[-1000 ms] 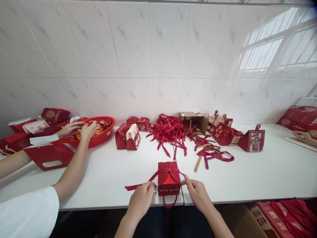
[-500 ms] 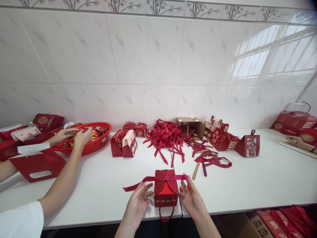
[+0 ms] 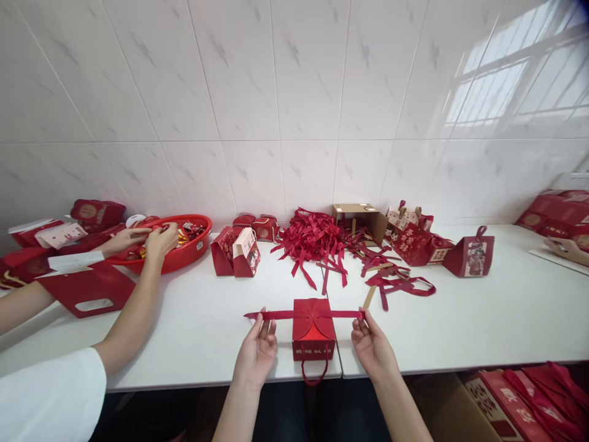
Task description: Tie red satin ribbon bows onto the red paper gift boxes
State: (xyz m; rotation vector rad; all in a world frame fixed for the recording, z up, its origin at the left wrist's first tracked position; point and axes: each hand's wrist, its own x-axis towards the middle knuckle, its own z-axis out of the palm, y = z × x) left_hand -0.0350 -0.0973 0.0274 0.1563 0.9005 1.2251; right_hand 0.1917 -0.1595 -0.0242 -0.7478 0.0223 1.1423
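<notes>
A small red gift box [image 3: 315, 337] stands near the table's front edge, its rounded top flaps meeting in the middle. Through the flaps runs a dark red ribbon [image 3: 343, 314], stretched out level to both sides. My left hand [image 3: 256, 351] pinches the ribbon left of the box, with a pointed end sticking out past the fingers. On the other side my right hand [image 3: 375, 345] pinches the opposite end between thumb and finger. A twisted cord handle [image 3: 315, 379] hangs from the box's front, over the table edge.
A pile of red ribbons [image 3: 313, 236] lies behind the box, beside an open cardboard box [image 3: 361, 220]. Finished-looking gift boxes [image 3: 246, 253] stand at left and right. A co-worker's hands [image 3: 161, 239] are over a red basin [image 3: 188, 255] of wrapped sweets. Lower right holds a carton [image 3: 453, 408].
My left hand has closed on the ribbon's left part, and the ribbon is now pulled straight. My right hand has moved outward with its end. The view has tilted down.
</notes>
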